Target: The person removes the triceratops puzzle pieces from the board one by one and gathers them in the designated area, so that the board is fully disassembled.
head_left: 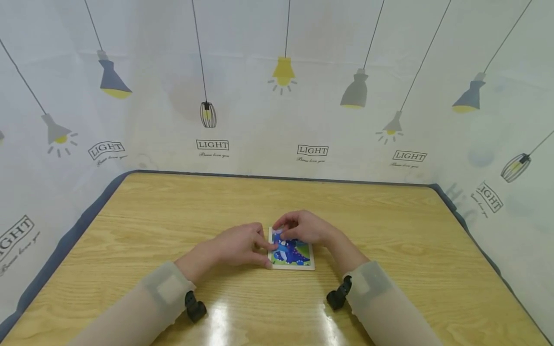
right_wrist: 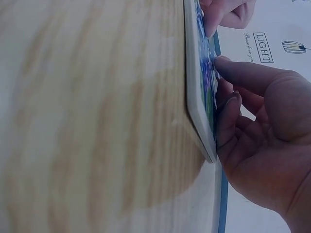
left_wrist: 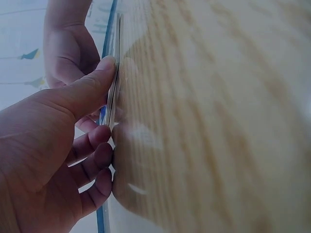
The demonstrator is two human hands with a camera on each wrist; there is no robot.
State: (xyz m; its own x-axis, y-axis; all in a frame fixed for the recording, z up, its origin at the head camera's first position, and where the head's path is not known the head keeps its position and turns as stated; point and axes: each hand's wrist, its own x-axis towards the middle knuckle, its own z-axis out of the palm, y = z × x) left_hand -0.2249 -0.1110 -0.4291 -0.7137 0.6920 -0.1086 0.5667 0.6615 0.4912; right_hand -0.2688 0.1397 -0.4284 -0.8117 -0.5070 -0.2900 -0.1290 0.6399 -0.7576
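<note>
A small square picture puzzle (head_left: 298,257) with a pale rim lies flat on the wooden table; it shows a blue-purple dinosaur on green. At its left side is my left hand (head_left: 238,244). The left thumb rests against the near left rim, while the index finger reaches onto the picture. In the left wrist view, the other fingers of this hand (left_wrist: 53,141) bend near the board's edge and the tabletop. From the far side my right hand (head_left: 309,227) reaches over, its thumb and fingertips bent together at the far left corner. Whether a loose piece sits between them is hidden.
The wooden table (head_left: 173,206) extends around the puzzle on all sides. A white curtain (head_left: 251,115) printed with lamps and lettering stands behind its far and side edges. Both sleeved wrists carry small black cameras (head_left: 195,307).
</note>
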